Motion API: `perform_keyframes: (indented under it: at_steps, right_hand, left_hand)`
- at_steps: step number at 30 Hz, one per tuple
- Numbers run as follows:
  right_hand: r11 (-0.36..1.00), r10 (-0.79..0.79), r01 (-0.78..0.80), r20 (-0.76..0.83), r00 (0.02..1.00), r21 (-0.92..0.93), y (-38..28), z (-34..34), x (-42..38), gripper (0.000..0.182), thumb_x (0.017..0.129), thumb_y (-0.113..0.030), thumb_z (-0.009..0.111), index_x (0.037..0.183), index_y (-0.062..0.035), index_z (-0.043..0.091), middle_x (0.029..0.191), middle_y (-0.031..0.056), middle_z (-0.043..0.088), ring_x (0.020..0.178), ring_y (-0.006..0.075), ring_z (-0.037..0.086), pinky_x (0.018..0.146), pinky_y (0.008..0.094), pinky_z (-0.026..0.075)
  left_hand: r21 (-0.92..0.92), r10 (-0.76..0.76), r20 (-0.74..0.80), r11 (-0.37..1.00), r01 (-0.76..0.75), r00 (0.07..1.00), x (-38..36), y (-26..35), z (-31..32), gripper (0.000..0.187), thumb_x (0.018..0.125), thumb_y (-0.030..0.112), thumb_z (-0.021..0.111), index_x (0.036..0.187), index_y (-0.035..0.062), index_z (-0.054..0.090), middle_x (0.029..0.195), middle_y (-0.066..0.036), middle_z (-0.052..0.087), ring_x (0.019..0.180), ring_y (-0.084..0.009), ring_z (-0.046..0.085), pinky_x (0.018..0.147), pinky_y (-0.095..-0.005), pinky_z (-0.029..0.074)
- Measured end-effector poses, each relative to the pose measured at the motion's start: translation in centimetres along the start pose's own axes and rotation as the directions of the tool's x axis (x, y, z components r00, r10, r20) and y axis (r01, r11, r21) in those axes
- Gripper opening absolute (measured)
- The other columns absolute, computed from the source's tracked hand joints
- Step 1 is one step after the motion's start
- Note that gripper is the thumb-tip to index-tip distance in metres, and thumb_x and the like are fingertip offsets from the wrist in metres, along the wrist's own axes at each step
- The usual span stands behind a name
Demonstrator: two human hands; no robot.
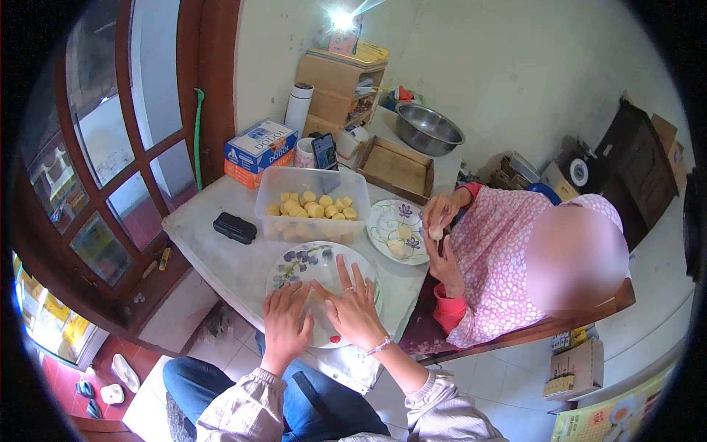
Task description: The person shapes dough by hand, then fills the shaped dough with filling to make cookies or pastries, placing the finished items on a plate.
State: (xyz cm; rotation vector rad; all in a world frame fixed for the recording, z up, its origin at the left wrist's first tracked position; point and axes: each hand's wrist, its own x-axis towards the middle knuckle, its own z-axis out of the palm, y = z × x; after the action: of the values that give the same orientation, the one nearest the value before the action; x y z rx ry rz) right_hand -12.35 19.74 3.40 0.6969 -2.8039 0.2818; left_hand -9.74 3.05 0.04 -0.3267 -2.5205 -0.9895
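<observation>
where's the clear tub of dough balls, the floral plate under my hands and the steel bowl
clear tub [313, 230], head view, on its front wall
floral plate [294, 263], head view, on the bare upper left rim
steel bowl [428, 131], head view, on its inner wall

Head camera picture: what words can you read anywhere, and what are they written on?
"DODOL": on the blue and orange box, top and side, though blurred, so not certain.
Phone screen: too small to read.
Small boxes on the floor: print too blurred.
Poster at bottom right: no letters readable.
</observation>
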Motion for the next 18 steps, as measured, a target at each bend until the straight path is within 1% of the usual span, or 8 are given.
perform_keyframes:
  at_steps: [1, 3, 6, 7, 9, 13, 15, 18]
  right_hand:
    - [1.000, 0.001, -0.001, 0.000, 1.000, -0.002, 0.1, 0.4, -0.1, 0.042, 0.096, -0.025, 0.042, 0.135, -0.0298, 0.056, 0.158, 0.0193, 0.007, 0.142, 0.0458, 0.013, 0.108, 0.0639, 0.021]
    - [1.000, 0.028, -0.028, 0.023, 0.999, 0.007, 0.3, 1.6, -0.8, 0.043, 0.094, -0.025, 0.045, 0.136, -0.0262, 0.055, 0.156, 0.0200, 0.019, 0.140, 0.0457, 0.021, 0.106, 0.0627, 0.024]
    - [0.996, -0.062, 0.055, 0.105, 0.993, 0.065, 3.1, 1.0, 0.3, 0.044, 0.096, -0.023, 0.041, 0.139, -0.0308, 0.052, 0.156, 0.0218, 0.019, 0.137, 0.0461, 0.025, 0.107, 0.0590, 0.022]
    - [0.999, -0.041, 0.041, -0.035, 0.999, -0.001, 3.8, 1.1, 0.4, 0.043, 0.097, -0.023, 0.042, 0.137, -0.0301, 0.054, 0.155, 0.0220, 0.024, 0.134, 0.0454, 0.030, 0.107, 0.0557, 0.021]
    - [0.979, 0.079, -0.066, -0.061, 0.995, 0.190, 5.5, -0.4, 0.4, 0.041, 0.097, -0.025, 0.043, 0.135, -0.0294, 0.056, 0.155, 0.0196, 0.023, 0.135, 0.0457, 0.027, 0.108, 0.0559, 0.019]
    - [0.978, 0.147, -0.151, 0.034, 0.988, 0.146, 4.4, -1.4, -0.4, 0.041, 0.096, -0.027, 0.047, 0.136, -0.0286, 0.056, 0.156, 0.0147, 0.024, 0.136, 0.0453, 0.024, 0.109, 0.0562, 0.017]
    - [0.993, 0.020, -0.019, -0.013, 1.000, 0.117, 3.4, 0.2, -1.1, 0.041, 0.093, -0.025, 0.053, 0.134, -0.0273, 0.057, 0.156, 0.0110, 0.025, 0.137, 0.0449, 0.021, 0.109, 0.0567, 0.017]
    - [0.996, -0.028, 0.031, -0.036, 0.999, 0.087, 2.8, 1.9, -0.4, 0.042, 0.089, -0.022, 0.061, 0.131, -0.0231, 0.059, 0.153, 0.0117, 0.032, 0.134, 0.0429, 0.028, 0.108, 0.0548, 0.021]
  left_hand:
    - [0.044, 0.016, 0.020, 0.999, -0.017, 1.000, 0.0, 0.0, 0.0, 0.051, 0.082, 0.021, 0.058, 0.131, 0.0077, 0.055, 0.132, -0.013, 0.053, 0.129, -0.0320, 0.042, 0.111, -0.0458, 0.024]
    - [0.088, 0.030, 0.045, 0.996, -0.034, 0.999, 0.0, 0.1, 0.1, 0.051, 0.082, 0.021, 0.058, 0.131, 0.0083, 0.055, 0.132, -0.013, 0.053, 0.129, -0.0322, 0.042, 0.111, -0.0456, 0.024]
    - [0.110, 0.012, 0.042, 0.994, -0.017, 0.999, -0.3, 0.4, -0.1, 0.051, 0.082, 0.021, 0.059, 0.132, 0.0091, 0.055, 0.133, -0.014, 0.052, 0.130, -0.0329, 0.041, 0.111, -0.0456, 0.025]
    - [0.069, -0.007, 0.019, 0.998, 0.006, 1.000, -0.3, 0.4, 0.1, 0.051, 0.083, 0.020, 0.059, 0.132, 0.0088, 0.055, 0.133, -0.015, 0.052, 0.130, -0.0334, 0.041, 0.110, -0.0458, 0.025]
    - [0.041, -0.050, -0.011, 0.998, 0.051, 0.999, -0.1, 0.2, 0.1, 0.050, 0.083, 0.019, 0.059, 0.132, 0.0086, 0.055, 0.133, -0.016, 0.051, 0.130, -0.0339, 0.041, 0.109, -0.0459, 0.026]
    - [0.073, -0.015, 0.046, 0.997, 0.011, 0.999, 0.5, 0.1, 0.2, 0.048, 0.084, 0.016, 0.057, 0.131, 0.0077, 0.055, 0.131, -0.017, 0.052, 0.129, -0.0351, 0.041, 0.107, -0.0466, 0.029]
    - [0.134, 0.010, 0.029, 0.991, -0.014, 1.000, 0.4, -0.2, 0.7, 0.045, 0.085, 0.016, 0.056, 0.130, 0.0075, 0.056, 0.130, -0.015, 0.053, 0.128, -0.0338, 0.042, 0.106, -0.0460, 0.029]
    - [0.095, 0.029, 0.046, 0.995, -0.034, 0.999, 1.0, -0.3, 0.8, 0.040, 0.086, 0.015, 0.055, 0.125, 0.0071, 0.060, 0.130, -0.012, 0.055, 0.127, -0.0323, 0.043, 0.105, -0.0462, 0.030]
